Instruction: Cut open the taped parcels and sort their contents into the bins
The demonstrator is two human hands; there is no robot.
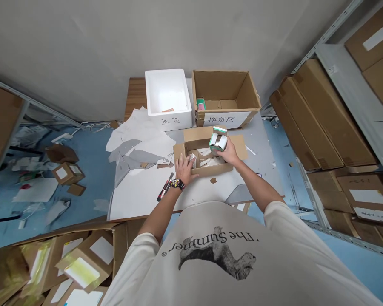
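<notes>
My right hand [228,152] grips a small white carton with green trim [218,140], raised above an open cardboard box [204,168]. The carton's end stands open, showing white contents. My left hand [185,169] reaches over the box's near wall, its fingers closed around a small white carton [193,160] inside. Loose white packaging pieces [207,159] lie in the box, partly hidden by my hands. A black and red utility knife [165,187] lies on the table near my left wrist.
Behind stand a white foam box [167,95] and a labelled cardboard box [225,95] holding a small package. White and grey paper scraps [134,148] cover the table. Shelves of cartons [322,119] rise right; flattened cartons [83,259] and litter lie left and below.
</notes>
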